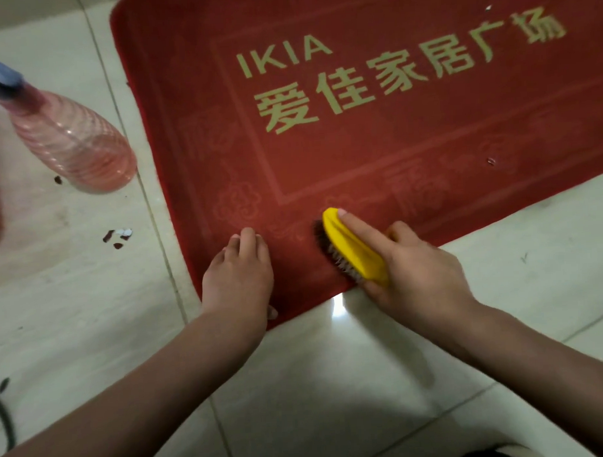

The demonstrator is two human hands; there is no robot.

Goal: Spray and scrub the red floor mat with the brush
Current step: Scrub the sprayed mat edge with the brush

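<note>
Scrubbing looks barely begun: the right hand (417,268) grips the yellow brush (354,250) at the red floor mat (393,150)'s near edge, the left hand (238,275) pressed flat beside it, most of it seemingly left.

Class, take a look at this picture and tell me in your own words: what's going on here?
A person is scrubbing the red floor mat on a tiled floor. The right hand holds the yellow brush with its bristles down on the mat near the front edge. The left hand rests flat on the mat beside it. The pink spray bottle sits on the tiles left of the mat, untouched.
</note>
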